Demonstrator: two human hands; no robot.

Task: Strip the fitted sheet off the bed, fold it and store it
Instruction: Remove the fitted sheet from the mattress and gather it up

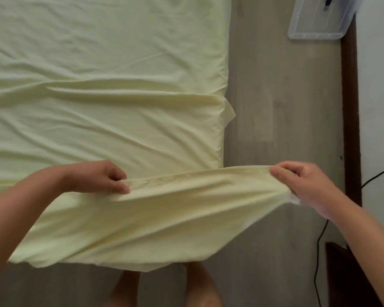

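Left hand (98, 177): the fingers (120, 187) are curled and pinch the hem of the fitted sheet (164, 218), just above the near end of the bed (225, 63).
Sheet: pale yellow, off its corners at this end. It hangs in a slack span between the two hands, and the rest lies rumpled over the bed in at least one loose fold.
Handling: likely light, thin and entirely limp. It will sag and crease wherever it is unsupported, and the gathered hem tends to bunch up (elastic, by the puckered look).
Where to hold: along the hem or in the corner pockets, with the hands well apart so the edge stays taut. A grip in the middle would only drag up a heap.
Right hand (302, 185): out past the bed's side, over the floor (275, 107). Its fingers (282, 171) and thumb are clamped on the bunched end of the same hem.
Plastic box (319, 21): clear, on the floor by the wall, well apart from the sheet and possibly the place to store it.
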